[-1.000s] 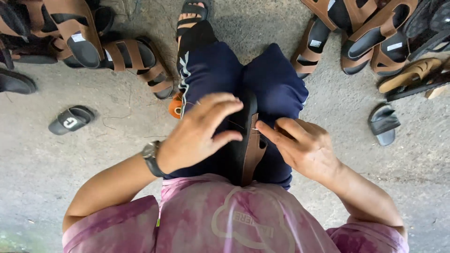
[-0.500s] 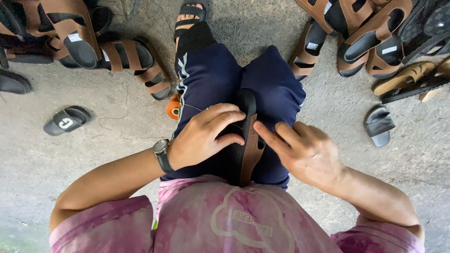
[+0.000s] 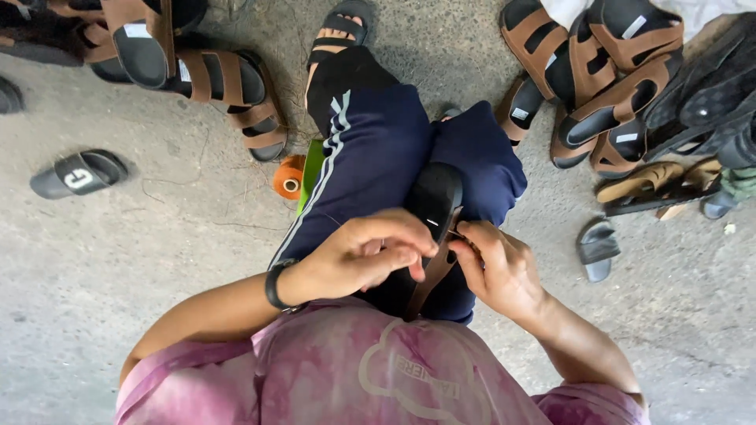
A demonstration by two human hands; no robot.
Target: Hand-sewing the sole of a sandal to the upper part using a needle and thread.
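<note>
Two hands work on one sandal (image 3: 435, 206), which lies sole-up across the lap, propped on the dark blue trousers (image 3: 370, 169) so that it stays steady. Left hand (image 3: 366, 256) curls closed over the near end of the sandal, fingers bent down, pinning it against the thigh. Right hand (image 3: 498, 264) is closed in a pinch on the brown strap (image 3: 431, 275) at the sandal's edge, thumb and fingers pressed together; what lies between the fingertips is too small to tell. Sole appears black, smooth and rounded at the toe; strap is flat, narrow and leather-like. A dark watch (image 3: 276, 285) sits on the left wrist. Beyond the left hand, on the rough concrete floor (image 3: 118, 260), stands an orange thread spool (image 3: 288, 176), within reach. Well past the right hand lies a heap of brown-strapped sandals (image 3: 598, 86), loosely stacked.
</note>
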